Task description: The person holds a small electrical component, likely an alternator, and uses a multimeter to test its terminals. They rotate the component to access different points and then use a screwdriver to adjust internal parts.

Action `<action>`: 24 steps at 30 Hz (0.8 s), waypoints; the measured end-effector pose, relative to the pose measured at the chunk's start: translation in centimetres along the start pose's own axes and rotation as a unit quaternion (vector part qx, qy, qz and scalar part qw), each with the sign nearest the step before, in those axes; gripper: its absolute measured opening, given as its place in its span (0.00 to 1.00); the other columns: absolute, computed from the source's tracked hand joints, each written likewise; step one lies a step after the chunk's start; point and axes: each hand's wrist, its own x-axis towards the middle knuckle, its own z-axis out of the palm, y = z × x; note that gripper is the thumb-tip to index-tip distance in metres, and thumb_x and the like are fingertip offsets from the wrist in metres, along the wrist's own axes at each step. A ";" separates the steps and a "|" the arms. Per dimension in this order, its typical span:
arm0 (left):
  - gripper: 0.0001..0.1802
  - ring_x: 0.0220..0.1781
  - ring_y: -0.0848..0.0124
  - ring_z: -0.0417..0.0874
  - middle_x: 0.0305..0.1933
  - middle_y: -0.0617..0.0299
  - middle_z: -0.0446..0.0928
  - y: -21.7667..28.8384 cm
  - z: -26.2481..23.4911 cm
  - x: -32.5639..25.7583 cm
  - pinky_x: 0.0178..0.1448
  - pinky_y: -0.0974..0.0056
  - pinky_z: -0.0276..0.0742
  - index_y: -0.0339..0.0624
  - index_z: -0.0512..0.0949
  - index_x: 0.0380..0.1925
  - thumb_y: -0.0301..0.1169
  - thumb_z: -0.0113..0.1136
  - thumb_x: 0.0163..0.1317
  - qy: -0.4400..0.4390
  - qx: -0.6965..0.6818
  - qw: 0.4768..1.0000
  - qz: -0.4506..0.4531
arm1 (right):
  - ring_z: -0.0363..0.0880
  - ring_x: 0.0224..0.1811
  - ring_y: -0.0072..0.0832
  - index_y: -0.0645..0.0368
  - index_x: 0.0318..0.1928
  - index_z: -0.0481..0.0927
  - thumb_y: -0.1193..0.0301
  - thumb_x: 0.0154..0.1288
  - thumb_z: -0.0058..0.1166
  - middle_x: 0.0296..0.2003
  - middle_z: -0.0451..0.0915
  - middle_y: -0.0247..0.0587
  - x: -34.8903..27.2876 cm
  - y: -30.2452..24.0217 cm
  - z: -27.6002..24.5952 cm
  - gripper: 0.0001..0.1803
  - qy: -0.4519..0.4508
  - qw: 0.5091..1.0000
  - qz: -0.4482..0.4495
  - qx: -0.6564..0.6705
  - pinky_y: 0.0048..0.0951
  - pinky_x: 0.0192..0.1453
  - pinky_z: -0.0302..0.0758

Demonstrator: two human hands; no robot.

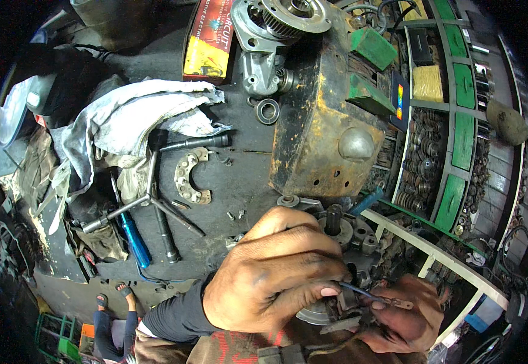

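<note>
**Thin wire pinched over a greasy metal assembly**

Lower centre, the left hand (270,276) pinches a thin dark insulated wire (361,293); the right hand (406,321) grips its small metal terminal (399,301). The wire looks limp and light, best held near the terminal. The round grey metal assembly (343,242) beneath looks heavy, rigid and oily.

A crumpled grey-white rag (136,115) lies at ten o'clock on the dark workbench (239,164). Below it, at eight o'clock, rest a three-way socket wrench (151,194) and a blue-handled screwdriver (135,239). A rusty yellow-black metal housing (318,127) stands at one o'clock, green shelves (461,139) at three o'clock.
</note>
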 end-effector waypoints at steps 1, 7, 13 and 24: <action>0.13 0.55 0.54 0.80 0.49 0.57 0.84 0.0 0.0 0.0 0.60 0.53 0.77 0.41 0.87 0.43 0.32 0.72 0.60 0.008 0.004 1.000 -0.002 | 0.85 0.26 0.36 0.56 0.39 0.86 0.52 0.54 0.80 0.32 0.89 0.43 0.1 0.0 0.0 0.23 -0.002 1.000 -0.003 -0.009 0.36 0.31 0.79; 0.16 0.56 0.52 0.81 0.50 0.55 0.84 -0.2 -0.4 -1.1 0.63 0.52 0.76 0.40 0.87 0.45 0.31 0.76 0.55 0.028 -0.005 0.998 -0.047 | 0.87 0.28 0.37 0.54 0.39 0.87 0.56 0.48 0.83 0.35 0.89 0.43 0.9 -0.8 -0.6 0.23 -0.041 0.997 0.005 -0.067 0.36 0.35 0.80; 0.25 0.60 0.50 0.80 0.53 0.50 0.83 -0.2 -0.8 -2.0 0.65 0.49 0.74 0.38 0.86 0.46 0.35 0.80 0.48 0.020 -0.057 0.997 -0.044 | 0.87 0.30 0.35 0.55 0.39 0.86 0.62 0.42 0.84 0.36 0.88 0.44 1.3 -0.7 -0.5 0.24 -0.048 0.998 0.022 -0.028 0.34 0.33 0.79; 0.29 0.60 0.49 0.78 0.54 0.51 0.80 -0.6 1.1 -2.7 0.66 0.48 0.72 0.38 0.84 0.49 0.45 0.77 0.50 0.049 -0.011 0.998 -0.031 | 0.83 0.38 0.33 0.50 0.45 0.90 0.64 0.41 0.85 0.43 0.82 0.42 0.8 -1.8 -0.3 0.26 -0.066 0.991 0.072 -0.089 0.30 0.35 0.77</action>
